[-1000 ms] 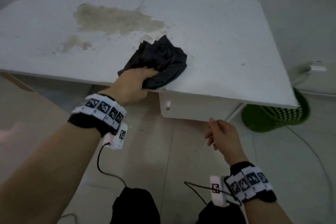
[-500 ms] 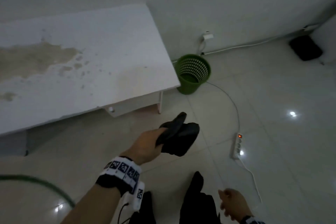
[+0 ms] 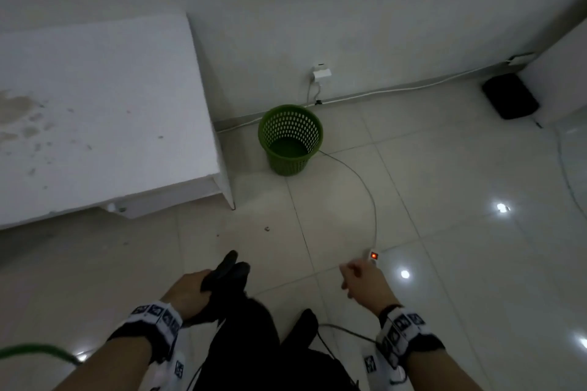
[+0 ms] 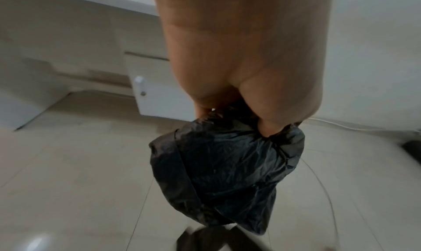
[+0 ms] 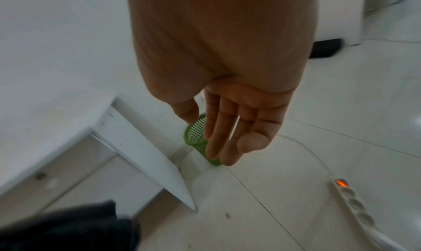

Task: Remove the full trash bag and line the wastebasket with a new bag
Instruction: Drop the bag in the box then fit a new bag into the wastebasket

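Two walls meet a pale tiled floor [image 3: 428, 187] that reflects ceiling lights in bright spots. A white bench [image 3: 95, 111], its top stained and speckled at the left, stands against the wall with a drawer knob showing under its front edge. A black flat object [image 3: 509, 96] lies on the floor by the far wall, and a white power strip [image 5: 355, 202] with a lit orange switch lies to the right, its thin cable curving across the tiles towards the wastebasket.

Both forearms reach forward and down, each wearing a marker-patterned wristband. The left hand [image 3: 187, 292] has its fingers [image 4: 268, 129] curled tight round a crumpled black trash bag [image 4: 223, 170], which hangs bunched below the fist, above the floor. The right hand [image 3: 362, 279] holds nothing; its fingers [image 5: 218, 129] are straight and loosely together, pointing down.

The green perforated wastebasket [image 3: 289, 140] stands upright on the floor just beside the bench's right end, close to the wall, with no liner in it.
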Demonstrator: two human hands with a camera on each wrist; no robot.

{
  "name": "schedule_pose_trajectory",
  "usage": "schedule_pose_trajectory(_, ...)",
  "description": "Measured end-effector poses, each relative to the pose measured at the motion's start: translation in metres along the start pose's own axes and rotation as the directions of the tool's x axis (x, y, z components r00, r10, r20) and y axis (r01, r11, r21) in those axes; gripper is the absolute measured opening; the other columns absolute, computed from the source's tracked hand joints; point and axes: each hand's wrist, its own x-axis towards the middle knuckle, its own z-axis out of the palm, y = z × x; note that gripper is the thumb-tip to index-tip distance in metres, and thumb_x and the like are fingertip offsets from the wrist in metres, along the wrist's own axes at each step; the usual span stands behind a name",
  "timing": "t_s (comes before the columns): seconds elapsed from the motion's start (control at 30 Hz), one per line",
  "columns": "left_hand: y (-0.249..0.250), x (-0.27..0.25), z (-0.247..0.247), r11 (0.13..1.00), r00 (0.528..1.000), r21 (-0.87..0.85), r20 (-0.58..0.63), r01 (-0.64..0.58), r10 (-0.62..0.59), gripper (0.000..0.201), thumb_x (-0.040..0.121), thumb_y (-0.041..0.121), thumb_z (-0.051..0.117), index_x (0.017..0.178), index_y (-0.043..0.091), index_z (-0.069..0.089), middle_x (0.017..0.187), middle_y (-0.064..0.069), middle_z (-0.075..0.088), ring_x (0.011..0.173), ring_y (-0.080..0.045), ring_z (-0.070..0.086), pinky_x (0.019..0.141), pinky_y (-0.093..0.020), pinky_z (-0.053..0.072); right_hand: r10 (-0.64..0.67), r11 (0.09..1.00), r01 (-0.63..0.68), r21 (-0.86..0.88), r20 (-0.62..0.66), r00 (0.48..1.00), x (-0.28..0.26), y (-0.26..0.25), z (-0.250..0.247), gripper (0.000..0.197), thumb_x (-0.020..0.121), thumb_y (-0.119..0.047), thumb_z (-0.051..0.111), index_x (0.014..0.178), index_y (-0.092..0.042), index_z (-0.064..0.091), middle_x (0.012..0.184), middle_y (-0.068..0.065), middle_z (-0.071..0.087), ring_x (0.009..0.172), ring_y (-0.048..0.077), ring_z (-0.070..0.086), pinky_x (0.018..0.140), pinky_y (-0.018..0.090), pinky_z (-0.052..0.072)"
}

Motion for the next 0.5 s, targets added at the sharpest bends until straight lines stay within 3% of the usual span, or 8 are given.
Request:
schedule_pose_trajectory(0.1,0.007,0.01,0.011,0.994,0.994,-0.018,-0.02,0.107,-0.107,0.024,0.094,0.036,0.049,0.104,0.018,0.061,0.099,-0.002,0.069,0.089,-0.022,0.066,0.081,-0.032,0.053,-0.117,0.991,0.117,0.069,-0.01,0.993,0.042,-0.04,-0.036,0.026,0.096,-0.034,0.057,0.085,-0.012,0.066,0.07,0.006,0.074,0.056,0.017,0.067,0.054,0.025,0.049)
schedule_pose_trajectory(0.23,0.041,0.045,0.002,0.981,0.988,-0.123,-0.022,0.151,-0.155,0.022,0.093,0.039,0.052,0.095,0.019,0.061,0.093,-0.001,0.07,0.085,-0.02,0.066,0.076,-0.031,0.051,-0.143,0.988,0.139,0.07,0.066,0.988,0.101,-0.06,-0.063,0.028,0.096,-0.035,0.056,0.086,-0.012,0.065,0.072,0.007,0.074,0.055,0.017,0.066,0.055,0.025,0.047)
schedule_pose_trajectory(0.37,0.107,0.108,-0.035,0.957,0.991,-0.269,-0.048,0.106,-0.123,0.028,0.085,0.048,0.055,0.094,0.022,0.063,0.093,0.004,0.071,0.086,-0.013,0.066,0.078,-0.028,0.053,0.031,1.0,-0.029,-0.01,0.156,0.987,0.165,-0.042,-0.081,0.031,0.096,-0.031,0.056,0.087,-0.003,0.063,0.073,0.011,0.072,0.05,0.012,0.062,0.047,0.023,0.048)
schedule_pose_trajectory(0.5,0.193,0.182,-0.078,0.864,0.992,-0.504,-0.112,-0.003,-0.062,0.04,0.079,0.06,0.059,0.102,0.028,0.066,0.098,0.009,0.07,0.088,-0.007,0.065,0.074,-0.022,0.049,0.215,0.976,-0.203,-0.077,0.194,0.957,0.226,-0.024,-0.11,0.025,0.095,-0.028,0.058,0.082,-0.007,0.065,0.064,0.007,0.071,0.045,0.017,0.062,0.042,0.024,0.046)
